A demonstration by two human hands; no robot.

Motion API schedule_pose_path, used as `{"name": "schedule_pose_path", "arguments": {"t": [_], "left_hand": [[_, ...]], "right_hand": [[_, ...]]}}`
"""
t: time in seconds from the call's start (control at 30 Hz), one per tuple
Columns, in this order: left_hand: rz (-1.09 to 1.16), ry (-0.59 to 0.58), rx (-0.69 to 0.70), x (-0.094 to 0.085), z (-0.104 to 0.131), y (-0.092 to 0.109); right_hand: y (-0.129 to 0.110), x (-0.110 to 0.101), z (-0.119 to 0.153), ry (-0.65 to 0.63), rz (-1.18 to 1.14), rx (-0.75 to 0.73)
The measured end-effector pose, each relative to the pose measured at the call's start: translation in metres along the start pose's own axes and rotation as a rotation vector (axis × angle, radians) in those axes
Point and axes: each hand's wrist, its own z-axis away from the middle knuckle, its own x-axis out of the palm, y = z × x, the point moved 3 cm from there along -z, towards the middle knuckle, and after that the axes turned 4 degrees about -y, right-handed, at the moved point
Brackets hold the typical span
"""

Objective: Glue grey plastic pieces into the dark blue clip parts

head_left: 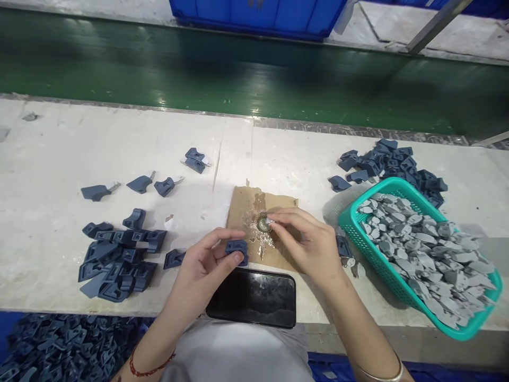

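Note:
My left hand (210,260) is closed on a dark blue moulded plastic part (237,246), held above the near edge of a brown cardboard piece (242,207). My right hand (304,236) pinches a small grey piece (270,220) by one end. The other end of that piece touches or hangs just over a small round dish (263,225) on the cardboard. Wet, shiny splashes surround the dish. A black phone (254,298) lies flat just below both hands. Fingertips partly cover the grey piece.
A teal basket (382,284) of grey pieces stands at the right, with a pile of blue parts (392,162) behind it. Another blue pile (119,254) lies left, with several joined parts (139,183) beyond. A green conveyor belt (238,74) crosses behind; a blue crate (258,16) stands further back.

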Motion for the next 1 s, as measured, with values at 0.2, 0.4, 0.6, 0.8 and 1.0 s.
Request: {"name": "schedule_pose_path", "arguments": {"t": [0.2,0.4,0.6,0.8,1.0], "left_hand": [[0.023,-0.024,-0.015,0.003,-0.003,-0.001],[0.041,-0.047,-0.021,0.010,-0.002,0.003],[-0.138,0.119,0.005,0.010,-0.001,0.006],[-0.114,0.018,-0.067,0.007,-0.004,0.005],[0.047,-0.113,-0.105,0.010,-0.005,0.004]], "right_hand": [[0.002,-0.001,0.001,0.042,-0.167,0.150],[0.011,-0.002,0.005,0.126,-0.630,0.446],[0.019,-0.001,0.007,0.123,-0.766,0.506],[0.014,-0.002,0.006,0.123,-0.862,0.462],[-0.003,0.002,0.006,0.032,-0.924,0.313]]}}
